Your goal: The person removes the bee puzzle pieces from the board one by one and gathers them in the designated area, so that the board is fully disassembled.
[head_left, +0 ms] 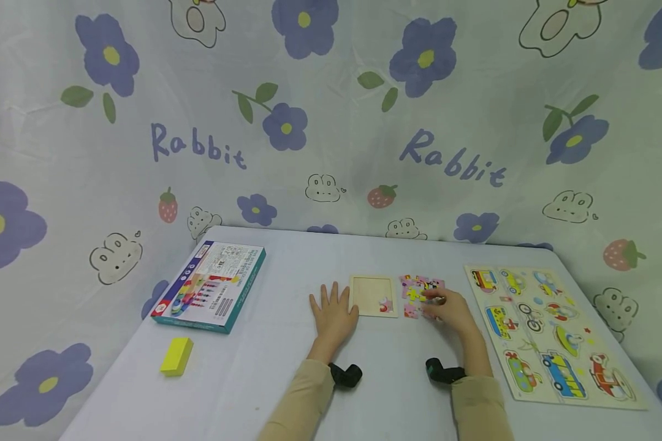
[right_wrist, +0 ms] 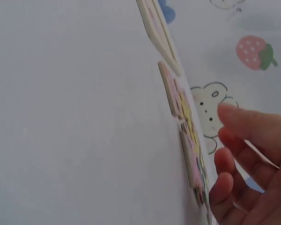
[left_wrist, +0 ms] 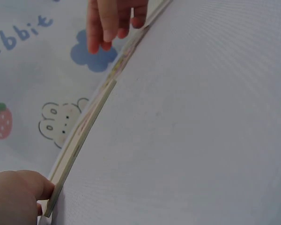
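Note:
A shallow wooden puzzle tray point(head_left: 368, 295) lies mid-table, with one pinkish jigsaw piece point(head_left: 385, 305) in its lower right corner. Left of it, my left hand point(head_left: 333, 315) rests with spread fingers, and its thumb point(left_wrist: 40, 186) touches the tray's edge in the left wrist view. Just right of the tray lie several pink and yellow jigsaw pieces point(head_left: 410, 294), close together. Over their right side hovers my right hand point(head_left: 453, 311). Its fingers point(right_wrist: 239, 159) are loosely bent, with nothing seen between them in the right wrist view.
At the right lies a large wooden board point(head_left: 521, 343) with vehicle pictures. A flat boxed set point(head_left: 220, 282) sits at the back left, with a yellow block point(head_left: 176, 356) in front of it. Behind the white table point(head_left: 394, 392) hangs a flowered curtain point(head_left: 331, 122).

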`<state>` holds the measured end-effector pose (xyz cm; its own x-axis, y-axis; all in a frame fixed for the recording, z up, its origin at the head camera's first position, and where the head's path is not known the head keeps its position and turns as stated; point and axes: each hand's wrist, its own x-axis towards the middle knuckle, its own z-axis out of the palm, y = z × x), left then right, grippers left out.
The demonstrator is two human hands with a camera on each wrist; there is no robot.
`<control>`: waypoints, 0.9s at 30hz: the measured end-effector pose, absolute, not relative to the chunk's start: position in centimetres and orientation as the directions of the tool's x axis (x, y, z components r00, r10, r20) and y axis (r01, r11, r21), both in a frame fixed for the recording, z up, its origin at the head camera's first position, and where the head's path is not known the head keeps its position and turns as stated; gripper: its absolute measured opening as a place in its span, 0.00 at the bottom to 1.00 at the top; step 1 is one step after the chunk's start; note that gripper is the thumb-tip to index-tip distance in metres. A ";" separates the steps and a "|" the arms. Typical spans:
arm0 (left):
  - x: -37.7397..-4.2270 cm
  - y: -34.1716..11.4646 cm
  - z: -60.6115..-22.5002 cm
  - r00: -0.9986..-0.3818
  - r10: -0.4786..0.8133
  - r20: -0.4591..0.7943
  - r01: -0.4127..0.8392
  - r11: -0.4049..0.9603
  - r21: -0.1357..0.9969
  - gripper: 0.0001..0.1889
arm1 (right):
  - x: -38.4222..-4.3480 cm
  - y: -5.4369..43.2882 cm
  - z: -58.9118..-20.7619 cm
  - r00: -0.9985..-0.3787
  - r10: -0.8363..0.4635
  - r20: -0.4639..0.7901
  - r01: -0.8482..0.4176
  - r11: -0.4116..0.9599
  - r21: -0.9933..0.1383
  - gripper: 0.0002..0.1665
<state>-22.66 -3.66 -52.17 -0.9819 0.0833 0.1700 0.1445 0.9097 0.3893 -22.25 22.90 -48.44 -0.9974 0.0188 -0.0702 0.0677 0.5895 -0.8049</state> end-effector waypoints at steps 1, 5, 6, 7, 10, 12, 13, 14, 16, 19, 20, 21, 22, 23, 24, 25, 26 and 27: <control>-22.7 -3.7 -52.2 -0.982 0.084 0.171 0.145 0.911 0.387 0.27 | -22.4 22.7 -48.4 -0.998 0.014 -0.065 0.060 0.585 -0.809 0.22; -22.7 -3.7 -52.2 -0.983 0.085 0.166 0.142 0.918 0.371 0.27 | -22.7 21.6 -48.4 -0.998 -0.007 -0.066 0.051 0.566 -0.823 0.22; -22.7 -3.7 -52.2 -0.982 0.085 0.167 0.142 0.918 0.370 0.27 | -22.8 21.3 -48.4 -0.998 -0.011 -0.064 0.047 0.568 -0.822 0.22; -22.7 -3.7 -52.2 -0.982 0.084 0.169 0.143 0.917 0.372 0.27 | -22.9 21.0 -48.4 -0.998 -0.012 -0.061 0.043 0.570 -0.821 0.22; -22.7 -3.7 -52.2 -0.981 0.082 0.174 0.144 0.913 0.381 0.27 | -23.1 20.1 -48.4 -0.999 -0.020 -0.046 0.027 0.560 -0.828 0.21; -22.7 -3.7 -52.2 -0.982 0.082 0.173 0.144 0.911 0.386 0.27 | -23.2 19.6 -48.4 -0.999 -0.031 -0.032 0.009 0.553 -0.833 0.21; -22.7 -3.7 -52.3 -0.981 0.082 0.175 0.145 0.910 0.387 0.27 | -23.3 19.3 -48.4 -0.999 -0.040 -0.021 -0.004 0.547 -0.837 0.20; -22.7 -3.7 -52.3 -0.981 0.082 0.176 0.146 0.910 0.389 0.27 | -23.3 19.0 -48.5 -0.999 -0.051 -0.017 -0.013 0.536 -0.844 0.20; -22.7 -3.7 -52.4 -0.982 0.083 0.171 0.144 0.909 0.390 0.27 | -23.4 18.5 -48.5 -0.998 -0.068 -0.003 -0.033 0.522 -0.853 0.20; -22.8 -3.7 -52.4 -0.982 0.082 0.170 0.145 0.905 0.400 0.27 | -23.5 17.8 -48.6 -0.996 -0.090 0.009 -0.054 0.509 -0.859 0.19; -22.8 -3.7 -52.4 -0.982 0.081 0.168 0.144 0.904 0.403 0.27 | -23.5 17.6 -48.6 -0.995 -0.097 0.012 -0.060 0.511 -0.857 0.18; -22.8 -3.7 -52.4 -0.983 0.081 0.165 0.143 0.903 0.406 0.27 | -23.5 17.4 -48.6 -0.995 -0.100 0.012 -0.062 0.512 -0.857 0.18; -22.8 -3.7 -52.4 -0.983 0.081 0.163 0.142 0.901 0.409 0.28 | -23.5 17.2 -48.7 -0.994 -0.104 0.012 -0.064 0.514 -0.856 0.17; -22.8 -3.7 -52.3 -0.983 0.081 0.162 0.142 0.901 0.410 0.28 | -23.5 17.0 -48.7 -0.994 -0.106 0.010 -0.064 0.517 -0.853 0.17; -22.8 -3.7 -52.3 -0.983 0.081 0.163 0.142 0.901 0.410 0.28 | -23.5 16.8 -48.7 -0.995 -0.102 0.003 -0.057 0.526 -0.849 0.17; -22.8 -3.7 -52.3 -0.984 0.081 0.160 0.141 0.901 0.410 0.28 | -23.6 16.7 -48.8 -0.994 -0.105 0.001 -0.057 0.531 -0.845 0.18; -22.7 -3.7 -52.3 -0.984 0.081 0.158 0.140 0.901 0.410 0.28 | -23.6 16.5 -48.8 -0.994 -0.105 -0.004 -0.054 0.538 -0.841 0.19; -22.7 -3.7 -52.3 -0.984 0.081 0.158 0.140 0.901 0.410 0.28 | -23.7 16.4 -48.8 -0.995 -0.102 -0.013 -0.045 0.545 -0.837 0.20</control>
<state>-22.73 -3.71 -52.32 -0.9841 0.0809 0.1580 0.1398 0.9015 0.4096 -23.71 16.43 -48.83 -0.9947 -0.1020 -0.0135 -0.0445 0.5446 -0.8375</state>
